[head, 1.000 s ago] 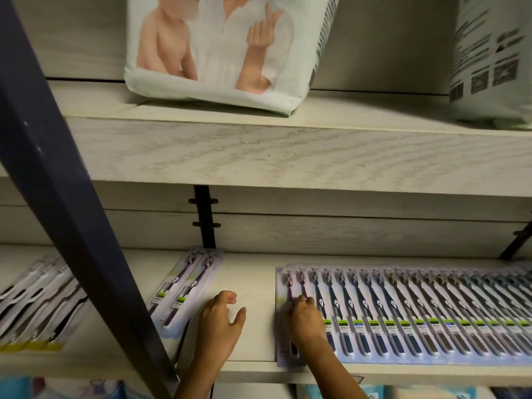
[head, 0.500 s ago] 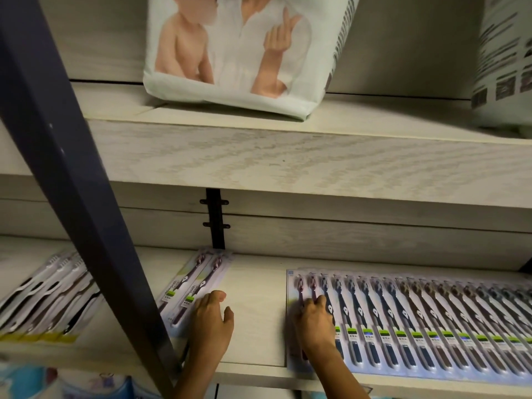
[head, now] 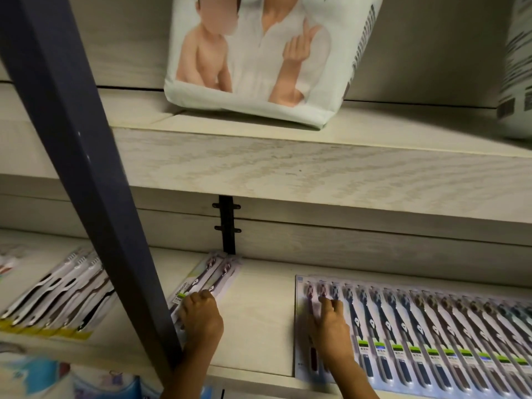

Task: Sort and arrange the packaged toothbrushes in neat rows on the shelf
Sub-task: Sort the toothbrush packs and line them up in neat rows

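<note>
Left: yellow-edged toothbrush packs point(head: 57, 300), fanned. Centre: my left hand point(head: 201, 321) flat, fingers pressing the stray twin pack point(head: 207, 280), ready to slide it. Right: my right hand point(head: 328, 326) spread, steadying the overlapped toothbrush row point(head: 431, 326).

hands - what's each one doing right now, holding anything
Left hand: fingers curled on the loose toothbrush pack, grip unclear.
Right hand: open, pressing flat on the toothbrush row.
</note>
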A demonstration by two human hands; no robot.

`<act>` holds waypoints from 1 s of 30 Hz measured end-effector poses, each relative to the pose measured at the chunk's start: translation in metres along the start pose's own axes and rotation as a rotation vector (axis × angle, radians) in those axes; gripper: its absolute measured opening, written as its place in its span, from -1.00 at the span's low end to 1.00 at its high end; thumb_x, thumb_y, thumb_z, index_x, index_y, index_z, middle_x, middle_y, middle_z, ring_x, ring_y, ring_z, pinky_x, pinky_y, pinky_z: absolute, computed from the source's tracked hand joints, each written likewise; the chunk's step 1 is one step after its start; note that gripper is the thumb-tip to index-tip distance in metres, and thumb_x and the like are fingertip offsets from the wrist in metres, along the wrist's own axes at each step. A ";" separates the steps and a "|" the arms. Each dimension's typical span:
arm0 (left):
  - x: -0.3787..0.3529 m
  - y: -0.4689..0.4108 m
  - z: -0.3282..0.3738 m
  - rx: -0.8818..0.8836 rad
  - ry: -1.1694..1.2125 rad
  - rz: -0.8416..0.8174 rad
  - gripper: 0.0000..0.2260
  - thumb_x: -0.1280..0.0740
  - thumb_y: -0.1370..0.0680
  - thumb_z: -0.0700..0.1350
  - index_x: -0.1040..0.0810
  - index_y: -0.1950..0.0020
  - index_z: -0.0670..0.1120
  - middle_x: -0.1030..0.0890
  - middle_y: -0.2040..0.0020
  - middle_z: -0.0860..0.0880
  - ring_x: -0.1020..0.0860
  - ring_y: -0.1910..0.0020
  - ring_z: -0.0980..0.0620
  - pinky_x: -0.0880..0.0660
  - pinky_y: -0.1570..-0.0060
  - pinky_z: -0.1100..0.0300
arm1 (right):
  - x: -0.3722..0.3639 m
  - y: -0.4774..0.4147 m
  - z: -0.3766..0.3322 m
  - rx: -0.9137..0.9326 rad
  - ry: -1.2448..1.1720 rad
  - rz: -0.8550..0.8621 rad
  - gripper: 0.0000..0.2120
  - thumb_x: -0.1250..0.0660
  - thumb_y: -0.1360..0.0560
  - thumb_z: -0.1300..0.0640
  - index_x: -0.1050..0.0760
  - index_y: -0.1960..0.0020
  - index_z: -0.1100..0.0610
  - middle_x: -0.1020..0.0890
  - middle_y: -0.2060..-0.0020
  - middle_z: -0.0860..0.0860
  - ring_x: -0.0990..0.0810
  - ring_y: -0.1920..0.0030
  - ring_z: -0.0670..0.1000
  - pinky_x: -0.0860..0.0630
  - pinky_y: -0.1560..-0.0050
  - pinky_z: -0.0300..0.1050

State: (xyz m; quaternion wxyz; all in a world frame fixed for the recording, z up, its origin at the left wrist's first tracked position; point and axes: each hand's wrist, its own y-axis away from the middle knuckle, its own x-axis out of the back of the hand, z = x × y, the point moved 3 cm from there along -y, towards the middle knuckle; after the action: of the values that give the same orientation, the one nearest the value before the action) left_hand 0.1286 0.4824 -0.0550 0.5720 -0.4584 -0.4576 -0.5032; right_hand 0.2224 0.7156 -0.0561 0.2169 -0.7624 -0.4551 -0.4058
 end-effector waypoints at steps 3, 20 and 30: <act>-0.003 -0.001 -0.001 0.016 -0.034 -0.013 -0.62 -0.26 -0.54 -0.07 -0.35 -0.35 -0.07 -0.44 -0.31 -0.08 -0.40 -0.30 -0.04 -0.40 -0.25 0.11 | 0.004 0.001 -0.003 0.070 -0.047 0.047 -0.62 -0.26 -0.55 0.11 -0.29 -0.34 0.10 -0.27 -0.33 0.09 -0.59 -0.03 0.07 -0.56 -0.07 -0.06; 0.012 0.065 0.075 -0.384 0.656 -0.146 -0.63 -0.28 -0.37 -0.16 -0.51 -0.18 -0.08 -0.40 -0.06 -0.02 -0.44 -0.12 0.00 -0.38 -0.14 0.26 | -0.010 0.028 -0.065 -0.130 -0.931 -0.459 -0.75 -0.28 -0.55 0.05 -0.56 -0.01 0.24 -0.64 0.22 0.07 -0.59 0.21 -0.05 -0.51 0.15 -0.20; 0.022 0.054 0.046 -0.277 0.893 -0.220 -0.73 -0.35 -0.44 -0.27 -0.50 -0.04 0.03 -0.52 -0.01 0.04 -0.45 0.08 0.13 -0.38 0.15 0.41 | -0.006 0.022 -0.046 -0.171 -0.840 -0.356 -0.90 -0.33 -0.52 0.14 -0.49 0.12 0.17 -0.61 0.29 0.06 -0.60 0.28 -0.04 -0.54 0.23 -0.18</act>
State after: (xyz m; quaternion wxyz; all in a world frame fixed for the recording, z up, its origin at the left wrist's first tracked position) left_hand 0.1815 0.5282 -0.0297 0.5895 -0.2181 -0.1418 -0.7647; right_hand 0.2207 0.6698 -0.0336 -0.1227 -0.7858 -0.5923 -0.1288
